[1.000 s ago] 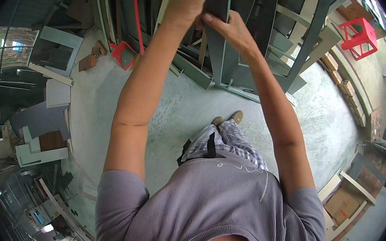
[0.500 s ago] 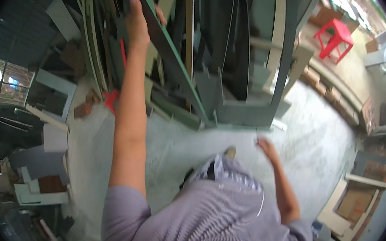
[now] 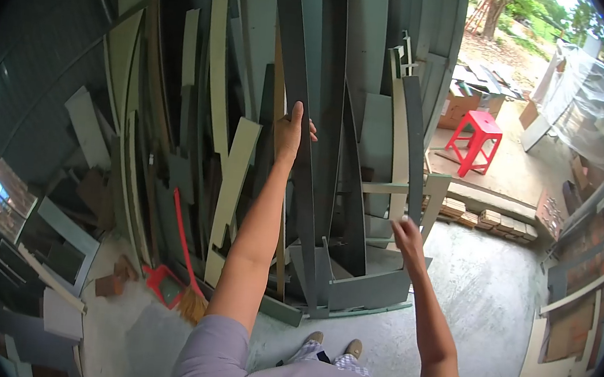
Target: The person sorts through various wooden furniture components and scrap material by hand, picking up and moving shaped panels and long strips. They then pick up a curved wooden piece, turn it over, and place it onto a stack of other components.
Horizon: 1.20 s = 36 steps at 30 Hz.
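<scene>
Upright in front of me stands a long dark grey panel strip [image 3: 305, 89], its lower end near the floor. My left hand [image 3: 295, 132] is wrapped round this strip, thumb up on the near side and fingertips showing at its right edge. Off to the right, my right hand [image 3: 407, 236] is raised near the foot of a narrow dark strip [image 3: 413, 126], its fingers bent; whether it touches anything cannot be made out. Many grey and cream strips lean behind, among them a cream notched strip [image 3: 235, 181].
A red-handled broom [image 3: 186, 242] and red dustpan [image 3: 159, 284] are at the lower left. A red stool [image 3: 475, 137] stands beyond the step at the right, near stacked wooden blocks [image 3: 493, 222]. Framed panels [image 3: 567, 327] lean on the far right.
The view has shifted, showing more of the leaning strips. The held strip, tilted before, now stands nearly upright. My right hand has risen from low over the floor to beside the strips.
</scene>
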{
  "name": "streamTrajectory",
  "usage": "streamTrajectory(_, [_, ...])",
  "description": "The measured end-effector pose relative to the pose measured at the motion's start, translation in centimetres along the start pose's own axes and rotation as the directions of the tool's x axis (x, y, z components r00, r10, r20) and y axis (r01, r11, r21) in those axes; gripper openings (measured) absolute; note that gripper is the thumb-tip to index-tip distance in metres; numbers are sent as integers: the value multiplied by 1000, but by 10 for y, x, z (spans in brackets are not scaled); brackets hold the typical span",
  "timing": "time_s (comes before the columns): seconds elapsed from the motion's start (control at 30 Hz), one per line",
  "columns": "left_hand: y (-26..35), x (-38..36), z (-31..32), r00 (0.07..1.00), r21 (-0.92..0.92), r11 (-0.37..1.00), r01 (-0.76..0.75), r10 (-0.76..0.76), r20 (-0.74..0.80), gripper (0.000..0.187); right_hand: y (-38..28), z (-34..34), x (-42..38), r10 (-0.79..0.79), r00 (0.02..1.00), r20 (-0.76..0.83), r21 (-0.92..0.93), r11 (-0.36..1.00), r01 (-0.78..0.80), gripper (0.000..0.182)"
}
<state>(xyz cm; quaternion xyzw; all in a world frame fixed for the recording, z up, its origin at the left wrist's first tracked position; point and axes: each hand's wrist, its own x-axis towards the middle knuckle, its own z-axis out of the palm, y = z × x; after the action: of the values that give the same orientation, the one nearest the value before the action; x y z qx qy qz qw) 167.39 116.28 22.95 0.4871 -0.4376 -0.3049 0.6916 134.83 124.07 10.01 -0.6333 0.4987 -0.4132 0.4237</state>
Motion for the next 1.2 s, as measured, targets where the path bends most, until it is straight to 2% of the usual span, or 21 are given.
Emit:
streamTrajectory(0.03, [-3, 8, 0, 1000, 30, 1000, -6, 6, -7, 70, -45, 14, 27, -126, 992, 23, -21, 992, 126, 22])
streamTrajectory(0.07, [-7, 17, 0, 1000, 59, 998, -10, 11, -14, 71, -88, 30, 47, -180, 983, 41, 1, 984, 180, 22])
streamTrajectory(0.1, [-12, 26, -2, 1000, 45, 999, -12, 12, -2, 71, -114, 45, 71, -284, 956, 68, -36, 957, 287, 22])
streamTrajectory(0.13, [-18, 34, -7, 1000, 55, 998, -7, 8, -11, 73, -144, 56, 86, -322, 943, 80, -99, 939, 329, 22])
streamTrajectory(0.23, [-38, 57, -25, 999, 47, 999, 2, -1, -34, 74, -179, 86, 134, -356, 929, 99, -147, 918, 367, 23])
streamTrajectory(0.3, [-49, 70, -42, 996, 42, 998, 45, -42, -77, 74, -190, 98, 151, -296, 946, 132, -175, 932, 316, 25])
streamTrajectory(0.43, [-72, 99, -65, 996, 61, 995, 80, -77, -49, 74, -176, 115, 170, -209, 962, 176, -283, 925, 253, 25])
streamTrajectory(0.5, [-83, 112, -69, 995, 75, 992, 97, -95, -37, 75, -164, 123, 174, -29, 974, 225, -218, 973, 79, 23])
streamTrajectory(0.57, [-91, 121, -71, 992, 94, 988, 123, -121, -25, 75, -149, 133, 177, 1, 970, 241, -176, 984, 43, 22])
streamTrajectory(0.63, [-99, 130, -69, 980, 177, 969, 175, -155, -124, 79, -137, 139, 177, 35, 967, 253, -129, 992, -2, 21])
streamTrajectory(0.67, [-114, 141, -71, 978, 178, 966, 188, -168, -121, 79, -135, 141, 175, 36, 965, 260, -121, 993, -4, 21])
streamTrajectory(0.73, [-130, 154, -71, 937, 224, 961, 165, -81, -341, 84, -127, 144, 175, 47, 964, 261, -114, 993, -17, 21])
streamTrajectory(0.77, [-133, 154, -68, 927, 137, 967, 216, -159, -341, 85, -122, 144, 176, 46, 958, 282, -98, 995, -18, 21])
streamTrajectory(0.8, [-133, 155, -71, 923, 170, 951, 259, -192, -333, 79, -116, 143, 177, 44, 953, 299, -82, 996, -20, 21])
streamTrajectory(0.9, [-155, 170, -71, 910, 155, 964, 216, -142, -389, 66, -113, 135, 174, 83, 938, 338, -69, 996, -64, 17])
streamTrajectory(0.93, [-159, 174, -76, 917, 152, 957, 245, -178, -356, 65, -108, 133, 174, 97, 939, 331, -67, 995, -79, 17])
streamTrajectory(1.0, [-169, 178, -72, 896, 205, 954, 216, -111, -431, 65, -102, 126, 175, 105, 939, 328, -6, 994, -109, 18])
streamTrajectory(1.1, [-184, 185, -72, 898, 329, 931, 159, 3, -440, 64, -97, 117, 171, 88, 952, 293, -5, 996, -91, 18])
streamTrajectory(1.17, [-183, 180, -70, 907, 427, 897, 114, 82, -413, 64, -90, 112, 169, 56, 971, 231, 37, 997, -67, 19])
streamTrajectory(1.2, [-188, 184, -71, 918, 470, 880, 64, 133, -374, 63, -88, 110, 171, 46, 974, 221, -29, 999, -41, 20])
